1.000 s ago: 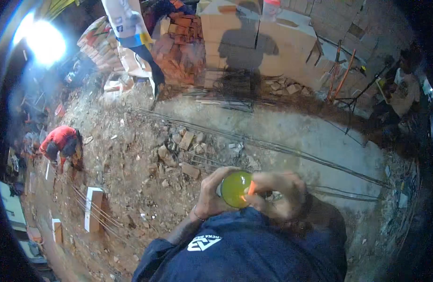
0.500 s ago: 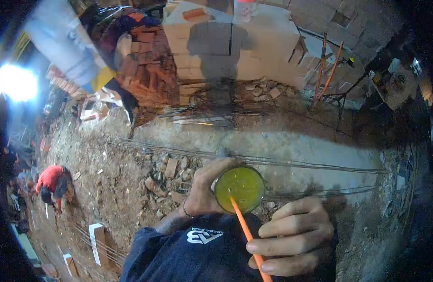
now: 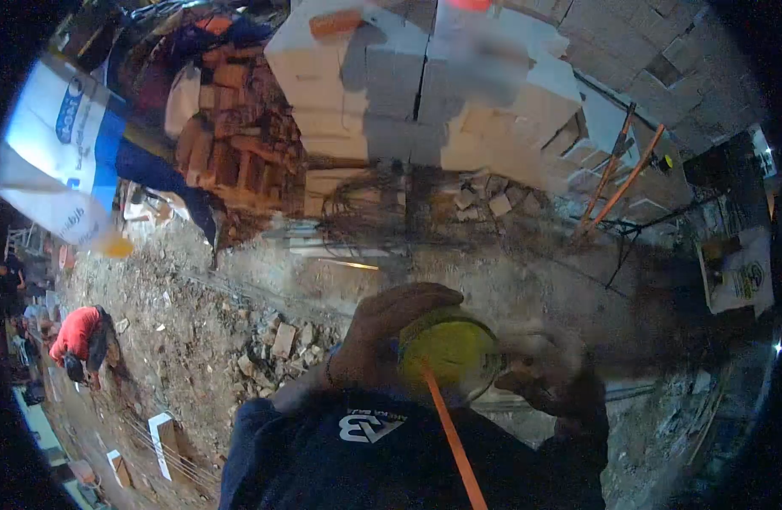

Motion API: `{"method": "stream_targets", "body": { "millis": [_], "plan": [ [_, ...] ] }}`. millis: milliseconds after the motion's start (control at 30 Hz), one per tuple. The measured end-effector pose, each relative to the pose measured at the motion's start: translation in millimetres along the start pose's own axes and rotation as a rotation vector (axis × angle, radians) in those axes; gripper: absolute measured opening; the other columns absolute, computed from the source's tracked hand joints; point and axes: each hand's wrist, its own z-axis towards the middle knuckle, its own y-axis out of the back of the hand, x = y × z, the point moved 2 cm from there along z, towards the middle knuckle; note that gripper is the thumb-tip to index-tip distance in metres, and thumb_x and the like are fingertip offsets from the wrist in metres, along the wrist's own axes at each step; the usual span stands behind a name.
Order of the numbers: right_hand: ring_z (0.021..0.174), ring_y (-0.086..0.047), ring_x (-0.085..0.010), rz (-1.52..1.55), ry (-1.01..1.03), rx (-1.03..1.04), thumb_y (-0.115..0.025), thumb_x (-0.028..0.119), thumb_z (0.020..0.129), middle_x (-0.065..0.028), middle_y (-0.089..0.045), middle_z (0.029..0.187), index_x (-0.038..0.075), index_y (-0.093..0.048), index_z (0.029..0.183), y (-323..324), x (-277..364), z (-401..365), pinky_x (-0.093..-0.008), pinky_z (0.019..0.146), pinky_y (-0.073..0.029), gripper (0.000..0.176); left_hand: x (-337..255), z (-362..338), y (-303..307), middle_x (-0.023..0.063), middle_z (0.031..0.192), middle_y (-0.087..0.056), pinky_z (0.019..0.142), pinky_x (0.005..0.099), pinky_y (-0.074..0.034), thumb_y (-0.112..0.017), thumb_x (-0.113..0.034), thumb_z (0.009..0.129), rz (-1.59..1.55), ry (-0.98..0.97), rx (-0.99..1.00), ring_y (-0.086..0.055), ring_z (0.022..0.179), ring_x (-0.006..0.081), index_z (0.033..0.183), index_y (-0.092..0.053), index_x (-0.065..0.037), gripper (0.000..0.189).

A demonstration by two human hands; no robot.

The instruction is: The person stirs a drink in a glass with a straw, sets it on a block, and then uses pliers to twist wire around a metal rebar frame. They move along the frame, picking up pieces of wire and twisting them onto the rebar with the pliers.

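A glass of yellow-green drink [image 3: 446, 344] is in front of my chest, seen from above. My left hand [image 3: 391, 323] is wrapped round its left side. An orange straw [image 3: 450, 425] rises from the drink toward the camera, with no fingers on it. At the glass's right side, my right hand [image 3: 548, 370] is curled against it, dark and partly blurred. The lower part of the glass is hidden beneath its rim and the hands.
Rubble and broken bricks [image 3: 285, 340] lie on the dirt ground. A person in a red shirt [image 3: 81, 336] bends over at the left. Beyond are stacked red bricks [image 3: 238, 127], pale blocks [image 3: 340, 110], orange poles [image 3: 629, 174] and a white printed sack [image 3: 64, 127].
My right hand has left the straw and moved up to the glass's right side. The left hand still holds the glass. The view has shifted, and the bright lamp at left is no longer visible.
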Motion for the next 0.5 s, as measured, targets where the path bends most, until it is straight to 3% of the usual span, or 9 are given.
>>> {"method": "stream_targets", "body": {
  "millis": [100,133,200,267,300,367,433,500],
  "plan": [
    [0.071,-0.055,-0.0205,0.059,-0.009,-0.013,-0.064,0.031,0.069,-0.0125,-0.055,0.084,0.007,-0.057,0.09,26.4,-27.7,25.8,-0.0334,0.061,-0.045,0.032,-16.1,42.7,-1.8,0.0165,0.104,-0.054,0.085,0.0391,-0.041,-0.077,-0.032,0.048,0.178,-0.155,0.059,-0.052,0.098,0.0314,0.109,-0.048,0.0,0.075],
    [0.071,-0.055,-0.0201,0.075,-0.016,-0.014,-0.063,0.031,0.07,-0.0124,-0.055,0.083,0.007,-0.057,0.089,36.2,-37.6,32.4,-0.033,0.061,-0.045,0.031,-24.3,59.2,-2.4,0.0163,0.106,-0.053,0.086,0.0409,-0.04,-0.077,-0.034,0.048,0.361,-0.319,0.113,-0.051,0.1,0.032,0.112,-0.045,-0.001,0.079],
    [0.07,-0.055,-0.0194,0.11,-0.032,-0.008,-0.062,0.029,0.071,-0.0121,-0.055,0.081,0.006,-0.057,0.089,55.9,-61.0,43.5,-0.0322,0.06,-0.044,0.03,-39.1,89.6,-3.6,0.0162,0.107,-0.052,0.087,0.0427,-0.039,-0.077,-0.036,0.047,0.541,-0.47,0.158,-0.049,0.102,0.0326,0.115,-0.042,-0.001,0.084],
    [0.068,-0.054,-0.0186,0.152,-0.036,-0.006,-0.061,0.028,0.071,-0.0118,-0.055,0.079,0.006,-0.057,0.088,70.9,-86.3,57.4,-0.0315,0.059,-0.044,0.028,-67.0,116.1,-12.4,0.015,0.11,-0.05,0.088,0.047,-0.036,-0.075,-0.04,0.051,0.891,-0.478,0.107,-0.044,0.106,0.0359,0.121,-0.035,-0.005,0.088],
    [0.068,-0.054,-0.0183,0.174,-0.033,-0.004,-0.061,0.027,0.072,-0.0116,-0.055,0.078,0.006,-0.057,0.087,76.4,-101.0,63.4,-0.0311,0.059,-0.044,0.027,-85.6,125.0,-22.4,0.0145,0.111,-0.05,0.088,0.0483,-0.036,-0.074,-0.04,0.052,0.811,-0.54,-0.042,-0.043,0.108,0.0358,0.117,-0.041,-0.006,0.081],
    [0.067,-0.054,-0.0175,0.212,-0.029,0.011,-0.06,0.026,0.073,-0.0113,-0.054,0.076,0.006,-0.057,0.087,89.1,-135.2,75.0,-0.0303,0.058,-0.043,0.025,-95.9,147.7,-39.1,0.0134,0.109,-0.051,0.087,0.05,-0.035,-0.072,-0.037,0.056,0.695,-0.853,-0.171,-0.043,0.108,0.0354,0.104,-0.052,-0.007,0.059],
    [0.066,-0.053,-0.0168,0.251,-0.016,0.042,-0.059,0.025,0.074,-0.011,-0.054,0.074,0.005,-0.057,0.086,102.7,-171.7,84.1,-0.0295,0.058,-0.043,0.023,-98.9,175.7,-57.7,0.0127,0.107,-0.053,0.085,0.0504,-0.036,-0.069,-0.034,0.059,0.683,-1.107,-0.192,-0.046,0.105,0.0351,0.095,-0.058,-0.008,0.046],
    [0.064,-0.053,-0.0161,0.304,-0.013,0.072,-0.058,0.024,0.075,-0.0107,-0.054,0.072,0.005,-0.056,0.085,116.7,-205.1,96.3,-0.0287,0.057,-0.043,0.021,-117.8,205.4,-80.8,0.0071,0.094,-0.059,0.083,0.0531,-0.038,-0.065,-0.02,0.064,0.746,-1.232,-0.063,-0.052,0.094,0.0332,0.075,-0.061,-0.008,0.017]
  ]
}}
